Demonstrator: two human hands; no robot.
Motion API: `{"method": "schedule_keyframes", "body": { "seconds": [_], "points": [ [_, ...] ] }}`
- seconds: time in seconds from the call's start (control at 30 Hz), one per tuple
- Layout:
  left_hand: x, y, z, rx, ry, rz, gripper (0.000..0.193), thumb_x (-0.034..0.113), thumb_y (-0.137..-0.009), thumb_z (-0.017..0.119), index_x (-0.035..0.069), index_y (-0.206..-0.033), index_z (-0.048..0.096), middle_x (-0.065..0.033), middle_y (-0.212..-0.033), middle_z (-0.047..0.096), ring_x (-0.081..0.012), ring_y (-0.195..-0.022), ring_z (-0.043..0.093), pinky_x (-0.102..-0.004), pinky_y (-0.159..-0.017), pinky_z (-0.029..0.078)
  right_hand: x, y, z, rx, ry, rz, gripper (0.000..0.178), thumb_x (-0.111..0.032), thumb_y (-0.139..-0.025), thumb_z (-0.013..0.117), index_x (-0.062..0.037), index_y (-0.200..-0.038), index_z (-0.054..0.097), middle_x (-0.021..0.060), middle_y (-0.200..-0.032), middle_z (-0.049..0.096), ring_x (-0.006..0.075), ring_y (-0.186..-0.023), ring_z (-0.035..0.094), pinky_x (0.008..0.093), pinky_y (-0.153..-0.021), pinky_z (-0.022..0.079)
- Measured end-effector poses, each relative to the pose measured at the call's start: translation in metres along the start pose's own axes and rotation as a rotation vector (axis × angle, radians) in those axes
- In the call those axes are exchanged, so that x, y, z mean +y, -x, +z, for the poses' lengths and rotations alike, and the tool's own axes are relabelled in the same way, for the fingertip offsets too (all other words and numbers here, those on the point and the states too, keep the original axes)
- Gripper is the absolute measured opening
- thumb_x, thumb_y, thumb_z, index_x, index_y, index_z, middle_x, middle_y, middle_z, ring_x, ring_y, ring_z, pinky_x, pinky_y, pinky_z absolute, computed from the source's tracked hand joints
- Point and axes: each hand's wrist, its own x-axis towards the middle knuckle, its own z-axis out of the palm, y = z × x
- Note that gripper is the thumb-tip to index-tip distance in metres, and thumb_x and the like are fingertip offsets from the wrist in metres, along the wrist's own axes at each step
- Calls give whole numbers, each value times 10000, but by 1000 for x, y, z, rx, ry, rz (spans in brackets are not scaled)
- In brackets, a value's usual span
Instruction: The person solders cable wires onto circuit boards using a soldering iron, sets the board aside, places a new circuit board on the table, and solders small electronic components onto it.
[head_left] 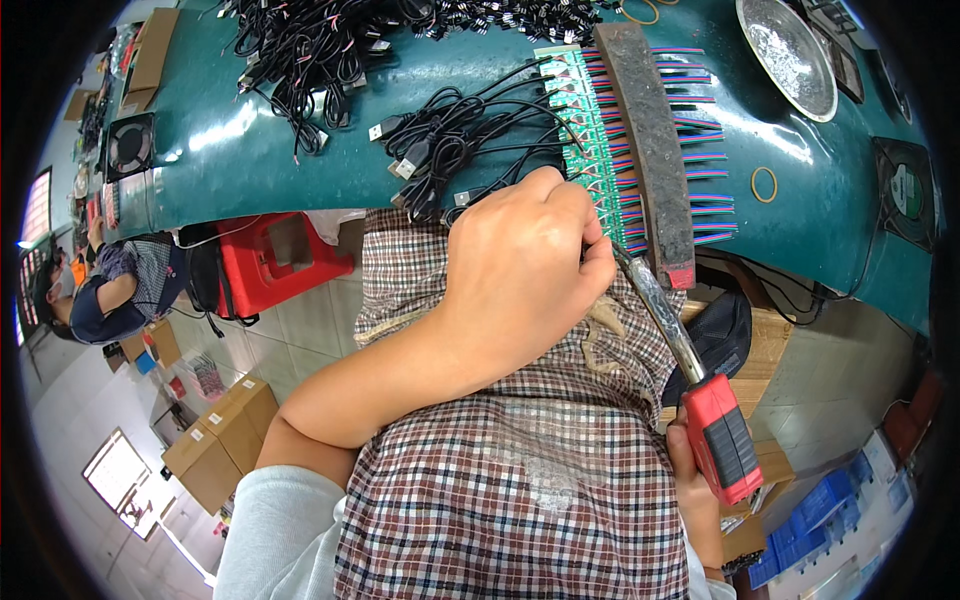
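Note:
A strip of green circuit boards (pixel 577 115) lies at the table's front edge, with black USB cables (pixel 440 150) running from its left side and thin coloured wires (pixel 700 158) from its right. My left hand (pixel 530 260) is over the near end of the strip, fingers pinched together; what they hold is hidden. From the lower right, my right hand (pixel 683 455) grips the red and black handle of a soldering iron (pixel 722 440). Its metal shaft points up and left, and its tip ends close beside my left fingertips at the boards.
A dark, worn bar (pixel 645 140) lies across the coloured wires. Heaps of black cables (pixel 310 60) cover the back of the green table (pixel 790 220). A metal dish (pixel 788 55), a rubber band (pixel 764 184) and fans (pixel 905 193) are nearby. A person (pixel 120 280) sits at left near a red stool (pixel 270 262).

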Motion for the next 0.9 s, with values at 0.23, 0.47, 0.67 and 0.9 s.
{"method": "schedule_keyframes", "body": {
  "seconds": [0.23, 0.47, 0.67, 0.9],
  "points": [
    [1, -1, 1, 2, 13, -1, 153, 67, -740, 792, 50, -748, 640, -67, -757, 633, -230, -676, 680, -350, -593, 532, -6, -7, -9, -30, 116, -123, 236, -40, -715, 764, 32, -925, 682, 182, -890, 688, 368, -788, 688, 397, -753, 566],
    [0, 0, 0, 9, -9, 3, 150, 72, -742, 794, 64, -753, 644, -62, -762, 635, -233, -678, 678, -360, -593, 525, -2, 1, -13, -24, 185, -30, 195, -71, -752, 758, 13, -913, 689, 163, -883, 693, 368, -788, 680, 412, -752, 560],
    [3, 3, -9, 9, -72, 56, 160, 118, -747, 816, 89, -790, 665, -56, -791, 604, -251, -737, 639, -366, -634, 503, -9, 14, -22, -117, 347, 73, 211, -142, -884, 748, 2, -1014, 665, 108, -877, 673, 244, -824, 662, 368, -785, 520],
    [-40, -14, -64, 331, -197, -16, 132, 139, -854, 790, 53, -912, 708, -80, -889, 677, -223, -802, 646, -338, -713, 507, 11, 39, -19, -60, 142, 261, 137, -63, -982, 651, 30, -1083, 655, 113, -968, 665, 201, -851, 642, 338, -789, 515]
  ]
}}
